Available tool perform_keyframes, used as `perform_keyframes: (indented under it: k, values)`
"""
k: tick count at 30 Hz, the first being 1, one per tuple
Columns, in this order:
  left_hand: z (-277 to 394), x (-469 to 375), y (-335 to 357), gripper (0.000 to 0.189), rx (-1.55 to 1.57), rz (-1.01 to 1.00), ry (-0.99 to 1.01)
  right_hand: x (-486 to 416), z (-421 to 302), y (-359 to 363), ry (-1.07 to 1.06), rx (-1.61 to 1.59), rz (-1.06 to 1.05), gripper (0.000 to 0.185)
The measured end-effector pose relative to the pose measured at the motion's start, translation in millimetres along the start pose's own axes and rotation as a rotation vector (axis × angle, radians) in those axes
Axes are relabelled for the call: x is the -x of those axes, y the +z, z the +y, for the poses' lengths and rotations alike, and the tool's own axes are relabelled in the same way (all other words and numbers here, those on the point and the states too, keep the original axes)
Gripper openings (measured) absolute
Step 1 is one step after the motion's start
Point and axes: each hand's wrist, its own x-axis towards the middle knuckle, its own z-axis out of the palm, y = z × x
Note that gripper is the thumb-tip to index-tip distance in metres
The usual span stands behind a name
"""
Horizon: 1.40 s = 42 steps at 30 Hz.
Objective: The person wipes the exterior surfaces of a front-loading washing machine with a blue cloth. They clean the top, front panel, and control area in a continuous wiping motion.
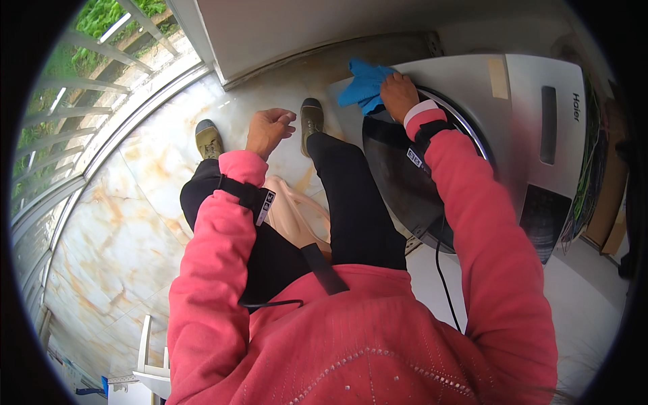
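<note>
My right hand [400, 96] is shut on a bunched blue cloth [365, 83], which lies against the front corner of a silver Haier front-loading washing machine [460, 81]. The machine's round dark door [400, 197], edged with a shiny ring, is just below that hand and partly covered by my forearm. In the air above the floor, my left hand [272, 132] has its fingers curled in, with nothing seen in it. Both wrists wear black straps with printed tags.
Beneath me is a beige plastic stool [293, 212], mostly hidden by my legs. A white-framed window with bars [86, 96] runs along the left. Cardboard [607, 202] and green strands [584, 177] lie beyond the machine. White furniture [152, 372] stands at lower left on the marbled tile floor [121, 233].
</note>
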Motion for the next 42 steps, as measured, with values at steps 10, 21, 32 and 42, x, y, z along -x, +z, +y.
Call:
perform_keyframes:
  k: [10,21,32,42]
  values:
    - [0,-13,-21,0.026,0.108,0.053,-0.010,-25,-23,44,-0.120,0.013,-0.197,0.018]
    - [13,-15,-36,0.027,0.142,0.113,-0.025,-50,-24,85,-0.204,0.071,-0.125,0.016]
    - [2,-21,-51,0.027,0.137,0.115,-0.081,-93,13,45,0.035,-0.116,-0.595,0.022]
    - [-11,-3,-33,0.028,0.152,0.128,-0.080,-101,-12,108,-0.065,-0.126,-0.687,0.025]
